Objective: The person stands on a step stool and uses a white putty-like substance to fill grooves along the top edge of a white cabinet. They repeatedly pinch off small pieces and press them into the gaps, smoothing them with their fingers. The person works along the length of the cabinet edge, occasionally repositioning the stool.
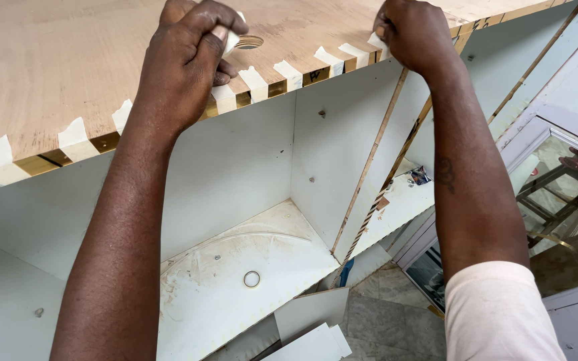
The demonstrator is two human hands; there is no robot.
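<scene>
My left hand (pixel 185 57) is closed on a roll of cream masking tape (pixel 233 39), held on top of a brown plywood panel (pixel 55 60). My right hand (pixel 415 33) pinches a strip of that tape (pixel 376 41) at the panel's front edge. Several short tape strips (pixel 254 83) fold over the gold edge band (pixel 115 141) along that edge. A round hole (pixel 249 42) in the plywood sits just right of my left hand. Below the panel the white cabinet interior (pixel 235 167) shows.
Inside the cabinet a white bottom board (pixel 282 254) has a small ring hole (pixel 251 279). Gold trim strips (pixel 369 164) run down the divider edge. Loose white board offcuts (pixel 312 334) lie on a grey tiled floor (pixel 396 301). A metal frame (pixel 556 194) stands at right.
</scene>
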